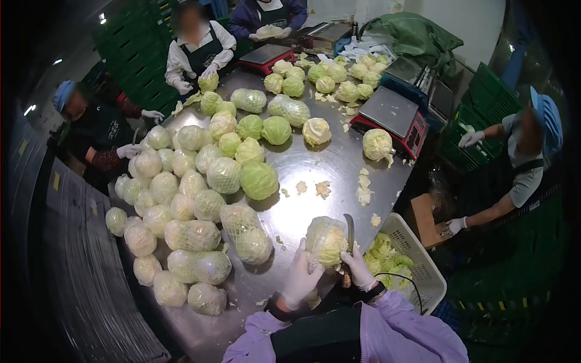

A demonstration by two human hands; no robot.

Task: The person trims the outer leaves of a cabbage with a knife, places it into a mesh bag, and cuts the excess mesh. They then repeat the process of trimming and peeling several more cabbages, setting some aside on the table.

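Observation:
A pale cabbage, with what looks like clear film and netting over its left side, is held close in front of me above the metal table. My left hand, in a white glove, grips it from the left and below. Gloved in white too, my right hand is closed round a knife at the cabbage's right side. The curved dark blade points up and away from me, and the brown handle shows below the fingers. Leaf scraps lie on the table beyond the cabbage.
Many wrapped cabbages crowd the left side of the steel table. A bare cabbage sits beside a red scale. At my right, a white basket holds leaf trimmings. Several people work around the table; one person handles a cardboard box.

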